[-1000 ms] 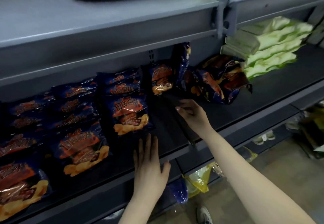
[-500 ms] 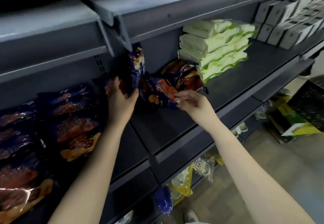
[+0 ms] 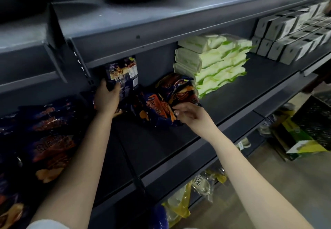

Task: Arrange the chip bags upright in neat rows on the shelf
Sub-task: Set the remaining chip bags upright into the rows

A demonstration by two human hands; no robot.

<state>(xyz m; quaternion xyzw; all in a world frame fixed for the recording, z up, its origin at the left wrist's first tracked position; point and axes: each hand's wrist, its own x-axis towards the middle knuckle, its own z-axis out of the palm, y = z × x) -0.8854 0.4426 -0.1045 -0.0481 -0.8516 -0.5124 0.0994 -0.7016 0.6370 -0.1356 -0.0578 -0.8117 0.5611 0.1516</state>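
Dark grey metal shelf (image 3: pixel 241 99) boards run across the view, with an upper shelf (image 3: pixel 161 19) overhead. The left hand (image 3: pixel 106 99) has its fingers curled round the lower left edge of an upright chip bag (image 3: pixel 125 73), dark blue with its printed back facing out, standing against the rear wall. Just right of that hand, and touching the upright bag, lies a tumbled chip bag (image 3: pixel 152 108). The right hand (image 3: pixel 189 115) pinches this bag's right edge between thumb and curled fingers. Behind that hand a second tumbled bag (image 3: pixel 177 85) leans on the first.

Left of the left hand, and under its forearm, rows of chip bags (image 3: pixel 50 139) lie tilted back on the shelf. Beyond the right hand and touching the second tumbled bag sits a stack of green-and-white soft packs (image 3: pixel 215 62). Further right are rows of grey boxes (image 3: pixel 286 39). Below the right forearm, yellow and clear plastic bags (image 3: pixel 180 202) sit at the foot of the shelving.
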